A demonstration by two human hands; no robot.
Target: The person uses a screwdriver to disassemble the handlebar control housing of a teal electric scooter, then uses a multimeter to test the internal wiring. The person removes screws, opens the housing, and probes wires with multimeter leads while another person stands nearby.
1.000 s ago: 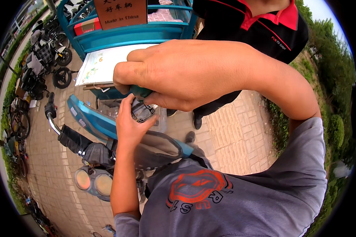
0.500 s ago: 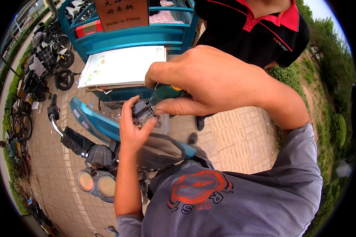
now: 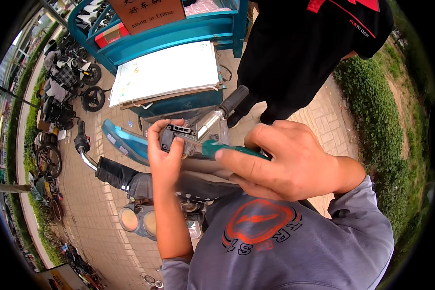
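Observation:
In my left hand [image 3: 165,162] is a small dark grey plastic housing [image 3: 168,137] with a slotted black strip along its top, pinched between thumb and fingers. My right hand [image 3: 287,164] is closed around a screwdriver with a green handle [image 3: 227,149]. The screwdriver's metal shaft points left to the housing, beside my left thumb. Whether its tip sits in a screw is hidden. Just behind the housing rises a chrome handlebar end with a black grip [image 3: 234,99].
A teal cargo tricycle [image 3: 179,36] stands ahead, with a white board [image 3: 169,72] over its seat box. Another person in black clothes [image 3: 285,53] stands at the far right. Round headlights [image 3: 129,219] and the left handlebar [image 3: 88,159] are at the left. Parked bikes line the left; bushes [image 3: 367,106] edge the right.
My right hand has come down and to the right, turning the screwdriver to lie nearly level. The housing has tilted in my left hand. The view has shifted, exposing the right handlebar grip.

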